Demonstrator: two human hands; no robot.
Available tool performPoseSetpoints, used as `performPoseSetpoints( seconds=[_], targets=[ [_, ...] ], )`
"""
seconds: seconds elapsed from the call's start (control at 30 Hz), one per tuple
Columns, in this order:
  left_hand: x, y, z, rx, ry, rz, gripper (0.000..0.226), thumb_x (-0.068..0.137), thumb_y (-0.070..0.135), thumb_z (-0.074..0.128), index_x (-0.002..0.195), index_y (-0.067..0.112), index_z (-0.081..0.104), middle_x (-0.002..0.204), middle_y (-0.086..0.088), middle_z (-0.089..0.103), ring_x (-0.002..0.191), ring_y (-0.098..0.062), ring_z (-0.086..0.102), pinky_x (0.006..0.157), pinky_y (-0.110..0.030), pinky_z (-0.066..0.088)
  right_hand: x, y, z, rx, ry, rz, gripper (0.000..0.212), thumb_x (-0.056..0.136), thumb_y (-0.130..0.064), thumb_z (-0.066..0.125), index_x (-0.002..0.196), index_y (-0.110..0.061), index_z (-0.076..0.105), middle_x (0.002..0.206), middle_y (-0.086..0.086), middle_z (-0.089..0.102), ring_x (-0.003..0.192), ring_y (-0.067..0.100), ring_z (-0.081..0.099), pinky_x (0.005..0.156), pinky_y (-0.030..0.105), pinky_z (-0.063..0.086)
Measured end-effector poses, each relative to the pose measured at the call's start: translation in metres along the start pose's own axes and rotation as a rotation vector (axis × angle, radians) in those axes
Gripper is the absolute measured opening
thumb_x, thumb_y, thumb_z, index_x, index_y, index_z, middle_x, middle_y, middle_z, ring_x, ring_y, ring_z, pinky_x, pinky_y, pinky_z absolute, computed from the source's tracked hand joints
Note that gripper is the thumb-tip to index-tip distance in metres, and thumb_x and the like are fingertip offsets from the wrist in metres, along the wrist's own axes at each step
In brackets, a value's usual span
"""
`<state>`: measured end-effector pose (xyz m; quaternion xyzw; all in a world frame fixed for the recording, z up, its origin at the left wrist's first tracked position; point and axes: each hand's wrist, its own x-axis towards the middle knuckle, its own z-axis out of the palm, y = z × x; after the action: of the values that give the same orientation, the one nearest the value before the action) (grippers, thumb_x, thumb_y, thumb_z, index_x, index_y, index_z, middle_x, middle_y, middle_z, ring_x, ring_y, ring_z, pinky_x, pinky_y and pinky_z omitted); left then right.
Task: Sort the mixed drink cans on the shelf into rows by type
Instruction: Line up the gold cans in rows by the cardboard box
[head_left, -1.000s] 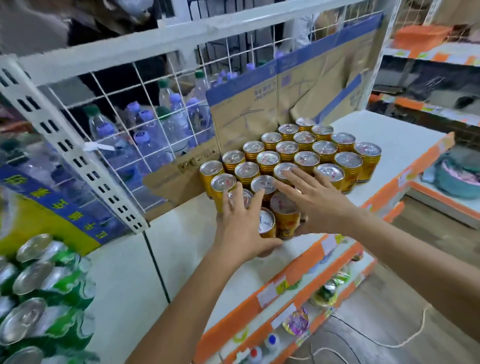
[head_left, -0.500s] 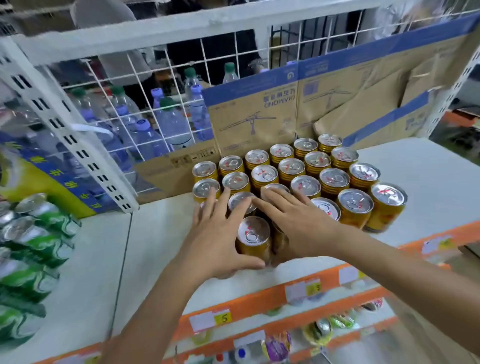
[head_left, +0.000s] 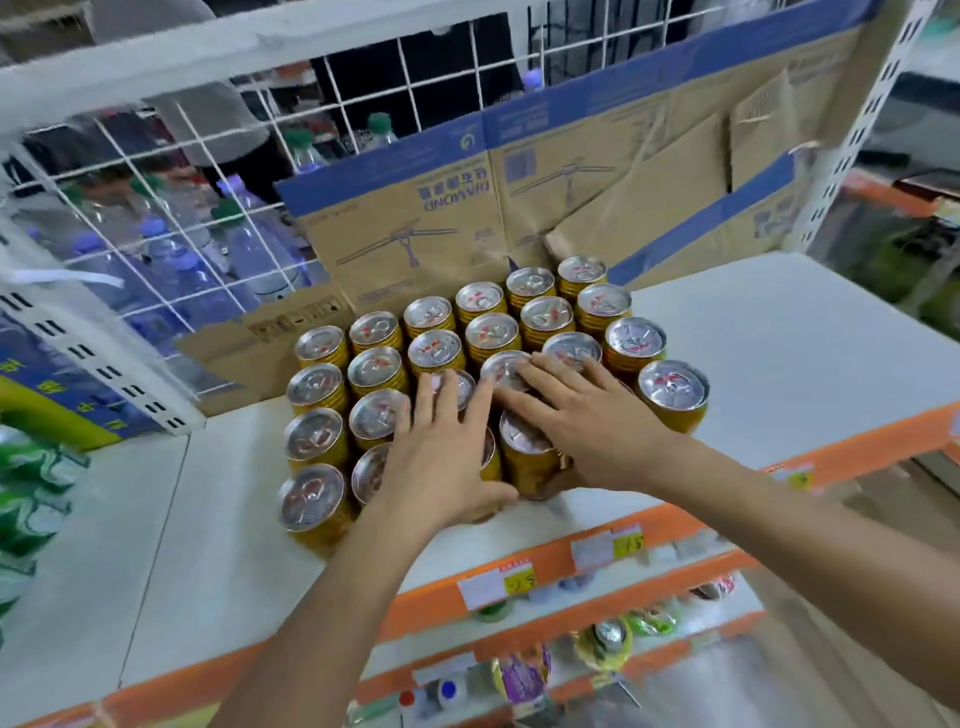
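Far to the left of the cardboard panel (head_left: 597, 197), and nearer the camera than it, blurred green cans (head_left: 31, 499) lie on their sides in a heap. Just left of the panel, water bottles (head_left: 249, 249) stand behind a white wire grid (head_left: 363, 83).

The gold cans (head_left: 488, 332) stand upright on the white shelf (head_left: 779, 338) directly in front of the cardboard panel. They are packed in slanting rows, and the rearmost ones are at its foot. All the visible lids in this block look alike, so the sorting here seems largely done, with squaring up left.

The left hand (head_left: 441, 447) lies on the side of the block away from the panel. Its fingers are straight and close together on the lids, and its thumb reaches right along the front. Just right of it, one front can (head_left: 524, 457) stands nearest the shelf edge, between the two hands. The right hand (head_left: 587, 415) covers this can's right side with its fingers spread flat across the lids towards the panel. Its thumb is hidden.

The coming move turns on this can. It stands upright, the cardboard panel lies straight beyond it, and the right palm is closest. A push towards the panel would likely seat it in line, though a high push could tip it.
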<state>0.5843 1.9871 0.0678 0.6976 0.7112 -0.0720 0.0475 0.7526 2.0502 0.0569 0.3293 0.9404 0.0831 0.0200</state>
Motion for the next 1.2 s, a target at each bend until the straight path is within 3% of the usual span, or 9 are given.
performPoseSetpoints(
  seconds=[0.1,0.2,0.27,0.43,0.5,0.57,0.67,1.1,1.2],
  targets=[
    [-0.001,0.000,0.002,-0.006,0.008,-0.004,0.117,0.074,0.071,0.058,0.148,0.027,-0.021,0.159,-0.010,-0.013,0.145,-0.031,-0.015,0.117,-0.047,-0.002,0.000,0.000,0.004,0.014,0.034,0.014,0.116,0.049,-0.064,0.081,0.146,-0.022,0.032,0.149,0.011,0.038,0.138,0.030,0.034,0.104,0.051,0.035],
    [-0.001,0.000,0.001,-0.013,0.003,0.001,0.118,0.073,0.072,0.058,0.148,0.029,-0.022,0.159,-0.009,-0.014,0.145,-0.030,-0.015,0.117,-0.047,-0.003,0.001,0.004,0.005,0.093,0.023,-0.040,0.110,0.068,-0.064,0.070,0.151,-0.026,0.010,0.158,0.006,0.013,0.146,0.025,0.008,0.114,0.049,0.016],
    [-0.003,0.000,-0.001,-0.029,-0.007,0.009,0.119,0.070,0.076,0.056,0.147,0.029,-0.022,0.159,-0.008,-0.015,0.145,-0.029,-0.017,0.116,-0.047,-0.004,-0.001,0.011,-0.005,0.248,0.016,-0.012,0.108,0.071,-0.067,0.064,0.151,-0.026,0.006,0.159,0.001,0.007,0.147,0.019,0.004,0.117,0.044,0.009],
    [0.003,0.017,-0.007,-0.088,0.066,0.081,0.112,0.069,0.083,0.046,0.150,0.031,-0.012,0.159,-0.003,-0.015,0.145,-0.025,-0.017,0.118,-0.047,-0.003,-0.010,0.053,-0.019,0.445,0.169,0.232,0.092,0.078,-0.065,0.056,0.149,-0.016,0.023,0.156,0.004,0.023,0.143,0.021,0.020,0.114,0.037,0.018],
    [0.011,0.031,-0.009,-0.108,0.074,0.130,0.110,0.070,0.083,0.046,0.150,0.033,-0.011,0.159,-0.001,-0.013,0.145,-0.024,-0.016,0.118,-0.050,0.000,-0.014,0.070,-0.011,0.453,0.153,0.357,0.090,0.079,-0.062,0.057,0.148,-0.015,0.024,0.153,0.007,0.027,0.141,0.024,0.023,0.112,0.038,0.022],
    [0.019,0.044,-0.009,-0.108,0.062,0.164,0.108,0.071,0.082,0.046,0.150,0.034,-0.010,0.160,-0.001,-0.012,0.146,-0.025,-0.015,0.118,-0.051,0.001,-0.018,0.078,-0.004,0.617,0.108,0.473,0.087,0.079,-0.058,0.061,0.146,-0.017,0.025,0.148,0.009,0.034,0.136,0.026,0.031,0.109,0.037,0.028],
    [0.029,0.051,-0.005,-0.081,0.036,0.171,0.102,0.076,0.078,0.046,0.149,0.036,-0.009,0.159,-0.002,-0.014,0.145,-0.028,-0.015,0.116,-0.054,-0.003,-0.018,0.079,0.001,0.827,0.106,0.510,0.080,0.080,-0.049,0.067,0.144,-0.021,0.029,0.143,0.009,0.041,0.131,0.023,0.039,0.103,0.031,0.032],
    [0.035,0.050,0.000,-0.083,0.062,0.183,0.098,0.078,0.072,0.050,0.150,0.035,-0.005,0.160,-0.002,-0.012,0.146,-0.029,-0.012,0.115,-0.057,-0.004,-0.015,0.080,0.002,0.827,0.064,0.545,0.079,0.081,-0.050,0.066,0.145,-0.024,0.027,0.142,0.011,0.040,0.130,0.026,0.040,0.105,0.037,0.034],
    [0.022,0.041,-0.007,-0.188,0.082,0.223,0.100,0.077,0.071,0.054,0.150,0.034,-0.003,0.160,0.000,-0.011,0.146,-0.021,-0.014,0.116,-0.050,-0.005,-0.014,0.077,0.003,0.591,0.060,0.548,0.079,0.082,-0.061,0.054,0.143,-0.018,0.029,0.142,0.013,0.039,0.129,0.030,0.039,0.105,0.044,0.036]
  ],
)
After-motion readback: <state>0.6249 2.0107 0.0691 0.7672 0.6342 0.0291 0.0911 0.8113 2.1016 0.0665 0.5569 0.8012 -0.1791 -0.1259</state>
